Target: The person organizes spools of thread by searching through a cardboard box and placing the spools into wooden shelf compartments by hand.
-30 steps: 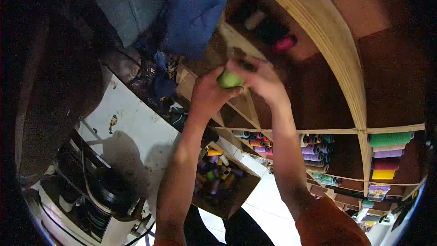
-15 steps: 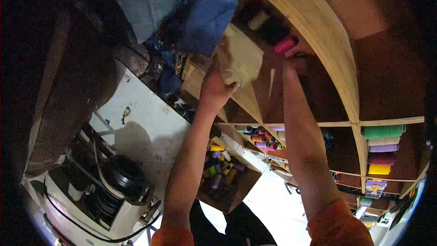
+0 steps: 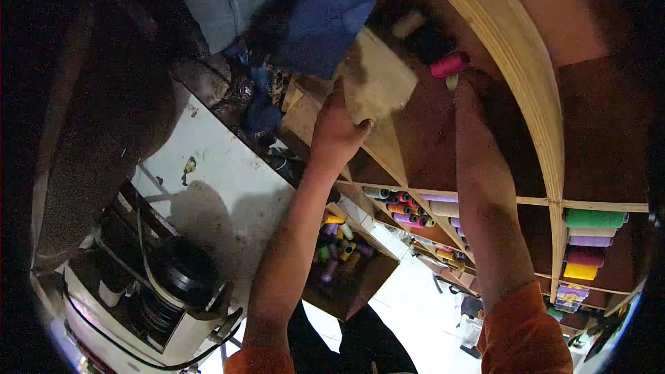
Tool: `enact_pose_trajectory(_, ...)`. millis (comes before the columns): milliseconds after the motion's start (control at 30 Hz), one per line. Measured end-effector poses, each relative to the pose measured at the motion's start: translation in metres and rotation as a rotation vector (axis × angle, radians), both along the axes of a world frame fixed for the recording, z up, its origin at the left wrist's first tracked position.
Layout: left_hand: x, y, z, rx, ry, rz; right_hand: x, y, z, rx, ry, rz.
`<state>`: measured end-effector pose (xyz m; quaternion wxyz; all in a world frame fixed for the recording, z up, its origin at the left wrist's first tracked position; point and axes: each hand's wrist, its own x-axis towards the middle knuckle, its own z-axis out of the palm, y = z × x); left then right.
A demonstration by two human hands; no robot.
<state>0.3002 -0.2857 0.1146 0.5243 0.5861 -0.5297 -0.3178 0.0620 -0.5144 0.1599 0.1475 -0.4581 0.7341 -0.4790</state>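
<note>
My left hand [image 3: 339, 128] grips a pale wooden board [image 3: 388, 76] at its lower left edge, the thumb sticking out over its face and the other fingers largely hidden. My right hand [image 3: 470, 93] reaches up into a dark shelf compartment, just below a pink spool of thread [image 3: 450, 64]. A small pale green piece [image 3: 452, 82] shows beside its fingertips; whether the hand holds it or touches the spool is unclear, as shadow hides the fingers. Behind the pink spool lie a dark spool [image 3: 431, 43] and a cream one [image 3: 409, 24].
A curved wooden shelf edge [image 3: 516, 41] runs right of my right arm. Lower compartments hold green thread [image 3: 594, 219] and several other spools. An open box of spools [image 3: 374, 284] sits below. Blue cloth [image 3: 325, 21] hangs upper left, above a white table [image 3: 215, 152] and sewing machine [image 3: 159, 305].
The view has shifted slightly, so the shelf appears further right. My right hand has drawn slightly away from the pink spool, exposing the pale green piece. My left hand stays on the board.
</note>
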Motion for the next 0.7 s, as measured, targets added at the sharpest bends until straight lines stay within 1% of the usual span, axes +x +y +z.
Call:
enact_pose_trajectory(67, 0.002, 0.004, 0.011, 0.045, 0.087, -0.039, 0.0, 0.0, -0.005, -0.012, -0.043, 0.002)
enact_pose_trajectory(167, -0.001, 0.001, 0.001, -0.015, -0.012, 0.023, 0.001, -0.002, -0.007, -0.033, -0.103, 0.01)
enact_pose_trajectory(267, -0.002, 0.001, -0.01, -0.008, -0.033, 0.051, 0.004, -0.003, -0.014, -0.055, -0.162, 0.015)
enact_pose_trajectory(367, -0.004, -0.002, -0.016, -0.052, -0.137, 0.058, 0.007, -0.003, -0.019, -0.08, -0.23, 0.019)
enact_pose_trajectory(500, -0.007, 0.0, -0.019, -0.017, -0.154, 0.053, 0.013, 0.009, -0.039, -0.132, -0.379, 0.053)
enact_pose_trajectory(567, -0.002, 0.003, -0.007, -0.002, -0.127, -0.002, 0.023, 0.027, -0.056, -0.193, -0.505, 0.093)
enact_pose_trajectory(633, -0.001, 0.008, 0.005, -0.052, -0.195, 0.056, 0.04, 0.057, -0.081, -0.356, -0.658, 0.133)
enact_pose_trajectory(667, 0.0, 0.009, 0.008, -0.072, -0.232, 0.096, 0.051, 0.081, -0.091, -0.422, -0.663, 0.19)
enact_pose_trajectory(700, -0.003, 0.004, 0.005, -0.07, -0.274, 0.16, 0.064, 0.116, -0.096, -0.448, -0.604, 0.289)
